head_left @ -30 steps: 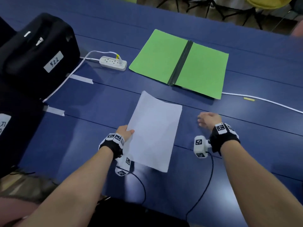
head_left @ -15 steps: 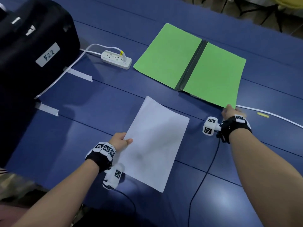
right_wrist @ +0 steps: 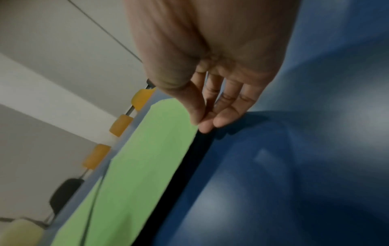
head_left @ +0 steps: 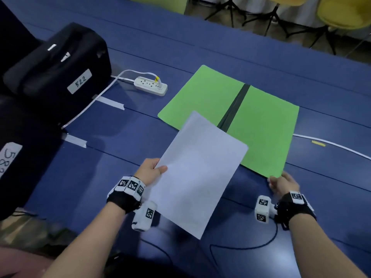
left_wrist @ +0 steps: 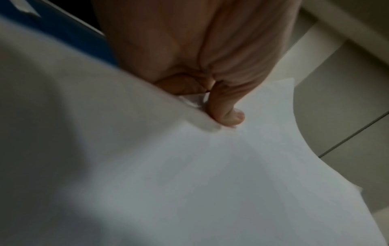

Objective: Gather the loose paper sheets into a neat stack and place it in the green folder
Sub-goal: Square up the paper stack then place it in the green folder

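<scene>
The green folder [head_left: 259, 133] lies open on the blue table [head_left: 140, 57], its dark spine running down the middle. My left hand [head_left: 152, 170] pinches the left edge of the white paper stack [head_left: 198, 171], thumb on top, and holds it above the table with its far corner over the folder's near edge. The left wrist view shows the thumb [left_wrist: 226, 109] pressed on the paper stack [left_wrist: 189, 174]. My right hand [head_left: 281, 183] pinches the folder's near right corner; in the right wrist view its fingertips [right_wrist: 207, 126] close on the green folder [right_wrist: 151, 149] at that corner.
A white power strip [head_left: 150, 86] with its cable lies left of the folder. A black bag [head_left: 56, 65] labelled 522 stands at the far left. A white cable [head_left: 331, 146] runs past the folder's right side. Yellow chairs [head_left: 345, 13] stand beyond the table.
My left hand lifted the paper stack and carried it forward until its far corner overlaps the folder. My right hand moved from the table to the folder's near right corner and took hold of it.
</scene>
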`<state>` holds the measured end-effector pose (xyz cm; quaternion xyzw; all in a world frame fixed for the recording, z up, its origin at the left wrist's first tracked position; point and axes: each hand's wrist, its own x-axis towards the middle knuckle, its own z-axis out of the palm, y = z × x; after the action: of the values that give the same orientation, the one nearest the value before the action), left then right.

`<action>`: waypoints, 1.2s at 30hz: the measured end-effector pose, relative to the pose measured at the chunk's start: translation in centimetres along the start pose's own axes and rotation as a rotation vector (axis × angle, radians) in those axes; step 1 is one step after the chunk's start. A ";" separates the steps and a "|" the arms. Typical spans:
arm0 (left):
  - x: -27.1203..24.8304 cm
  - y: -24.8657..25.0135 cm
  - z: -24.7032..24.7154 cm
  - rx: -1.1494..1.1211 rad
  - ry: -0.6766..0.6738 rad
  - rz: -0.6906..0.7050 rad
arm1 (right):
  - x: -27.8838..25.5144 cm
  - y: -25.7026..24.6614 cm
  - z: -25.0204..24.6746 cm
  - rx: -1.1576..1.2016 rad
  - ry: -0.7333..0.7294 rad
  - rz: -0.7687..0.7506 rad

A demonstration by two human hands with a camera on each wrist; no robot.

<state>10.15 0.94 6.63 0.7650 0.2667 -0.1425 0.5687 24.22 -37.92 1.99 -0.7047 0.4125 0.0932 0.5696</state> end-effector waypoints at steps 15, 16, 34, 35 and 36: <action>-3.4 -0.3 2.2 -0.204 0.248 -0.107 | -5.2 7.9 -8.1 -0.572 -0.192 0.064; -3.7 -0.4 2.5 -0.231 0.254 -0.121 | -5.5 7.9 -7.8 -0.613 -0.147 -0.018; -4.9 0.4 4.8 -0.081 0.150 -0.088 | -11.5 7.5 -6.7 -0.899 -0.108 -0.444; -4.9 0.5 5.1 -0.085 0.128 -0.089 | -12.1 6.8 -5.8 -0.721 -0.173 -0.464; -5.0 0.7 5.4 -0.094 0.098 -0.085 | -12.8 6.1 -4.9 -0.510 -0.302 -0.411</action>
<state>6.86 -5.59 8.09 0.7315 0.3329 -0.1162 0.5837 10.17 -36.19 6.95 -0.8707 0.1367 0.1797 0.4370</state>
